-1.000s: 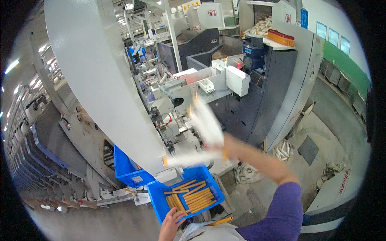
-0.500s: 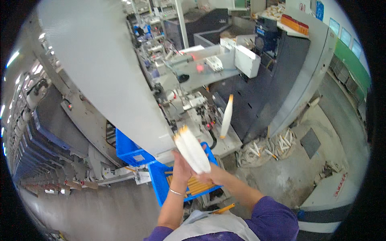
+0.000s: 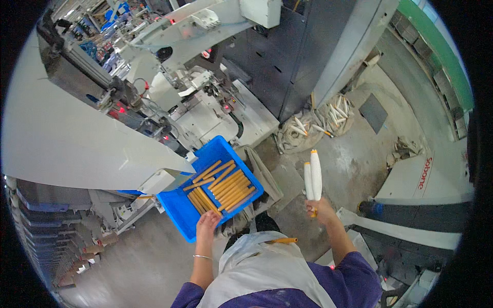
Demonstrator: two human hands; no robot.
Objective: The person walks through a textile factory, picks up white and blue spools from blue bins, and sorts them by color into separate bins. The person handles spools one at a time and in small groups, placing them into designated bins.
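In my right hand [image 3: 321, 209] are two white yarn bobbins [image 3: 314, 177] with orange-yellow tips, held by their lower ends and pointing away from me. My left hand [image 3: 207, 224] is at the near rim of a blue plastic bin [image 3: 177, 218], its fingers loosely bent and nothing visibly gripped. Its fingertips are close to the ends of bare orange-brown tubes [image 3: 233, 189]; whether they touch is unclear. Several of these tubes lie in the bin, some in neat rows and some crosswise.
Beyond the bin stands a white and grey machine [image 3: 205, 110] with cables and red lights. Bobbins lie on cloth sacking [image 3: 292, 136] on the floor. An orange tube [image 3: 284, 240] lies against my apron. A light machine panel [image 3: 411, 179] stands at the right.
My hands have parted: the left dropped to the bin's rim, the right moved right with two bobbins. The view has shifted, and the lone bobbin by the machine no longer shows there.
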